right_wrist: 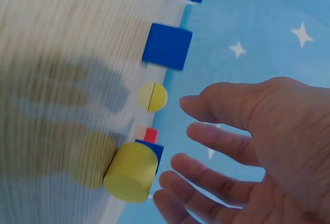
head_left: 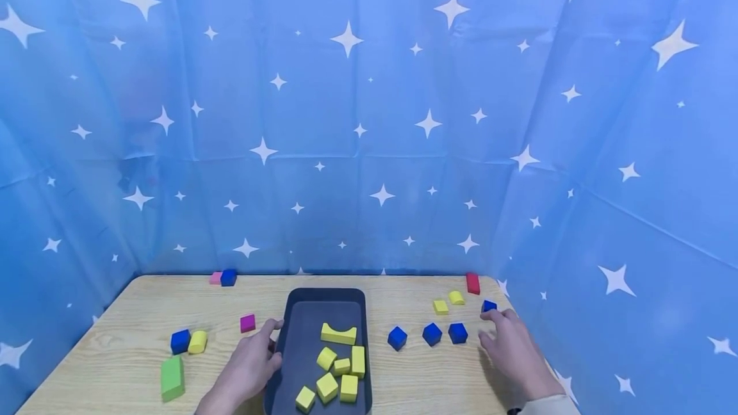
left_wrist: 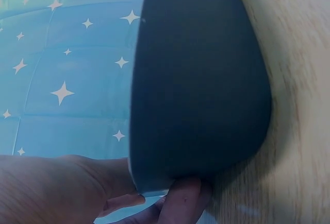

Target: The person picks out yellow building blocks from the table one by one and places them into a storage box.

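My left hand (head_left: pixel 248 360) grips the left rim of a dark grey tray (head_left: pixel 300 328); the left wrist view shows its fingers at the tray wall (left_wrist: pixel 201 80). Several yellow blocks lie in the tray, among them an arched one (head_left: pixel 338 334). On the right, my right hand (head_left: pixel 516 348) is held over the table with fingers apart and nothing between them. A blue cube (head_left: pixel 489 306) sits just beyond its fingertips. In the right wrist view a yellow cylinder (right_wrist: pixel 131 172) stands close to the fingers; from the head the hand hides it.
Blue cubes (head_left: pixel 432 334) lie in a row right of the tray, with small yellow blocks (head_left: pixel 441 307) and a red block (head_left: pixel 473 284) behind. Left of the tray are a magenta cube (head_left: pixel 247 323), a green block (head_left: pixel 172 378) and a yellow cylinder (head_left: pixel 198 342). A starry curtain (head_left: pixel 346 114) surrounds the table.
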`<state>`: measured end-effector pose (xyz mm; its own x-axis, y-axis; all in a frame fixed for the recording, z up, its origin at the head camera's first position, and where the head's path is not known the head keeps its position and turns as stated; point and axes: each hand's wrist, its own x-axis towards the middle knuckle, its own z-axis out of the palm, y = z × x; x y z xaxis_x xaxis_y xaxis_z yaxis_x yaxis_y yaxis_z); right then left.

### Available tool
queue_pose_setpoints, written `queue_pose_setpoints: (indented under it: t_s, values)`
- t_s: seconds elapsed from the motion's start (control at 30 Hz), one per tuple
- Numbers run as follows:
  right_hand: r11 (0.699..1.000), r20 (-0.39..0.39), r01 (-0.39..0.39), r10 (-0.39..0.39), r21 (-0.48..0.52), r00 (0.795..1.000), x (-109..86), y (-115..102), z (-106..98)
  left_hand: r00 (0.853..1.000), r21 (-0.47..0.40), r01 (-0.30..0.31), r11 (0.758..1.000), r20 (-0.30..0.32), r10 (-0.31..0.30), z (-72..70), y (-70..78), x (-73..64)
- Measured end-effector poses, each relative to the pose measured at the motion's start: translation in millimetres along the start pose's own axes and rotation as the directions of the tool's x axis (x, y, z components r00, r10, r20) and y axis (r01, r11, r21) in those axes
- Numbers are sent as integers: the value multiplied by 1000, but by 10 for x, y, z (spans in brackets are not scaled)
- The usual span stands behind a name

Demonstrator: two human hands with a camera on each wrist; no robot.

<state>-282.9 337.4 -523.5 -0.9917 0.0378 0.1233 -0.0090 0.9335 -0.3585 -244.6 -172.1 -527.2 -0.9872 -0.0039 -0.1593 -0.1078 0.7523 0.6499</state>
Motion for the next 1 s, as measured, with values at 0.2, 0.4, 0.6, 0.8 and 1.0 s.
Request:
queue_pose_setpoints:
  t_s: [0.2, 0.4, 0.6, 0.8, 1.0]
  values:
    - [999, 37, -45, 44, 14, 998, 29, 69, -4, 1000, 11, -13, 1000, -8, 14, 5, -6, 14]
    - [996, 85, -85, 85, -5, 993, 41, 87, -8, 1000, 5, -5, 1000, -2, 5, 9, -12, 12]
    - [997, 109, -81, 82, -20, 991, 56, 101, -3, 1000, 8, 9, 1000, 1, -9, 10, -14, 16]
    - [998, 110, -57, 59, -16, 992, 45, 128, 23, 1000, 14, 9, 1000, -3, -9, 19, -20, 25]
    - [999, 109, -43, 46, -25, 993, 48, 139, 62, 1000, 6, 16, 1000, -2, -16, 14, -13, 25]
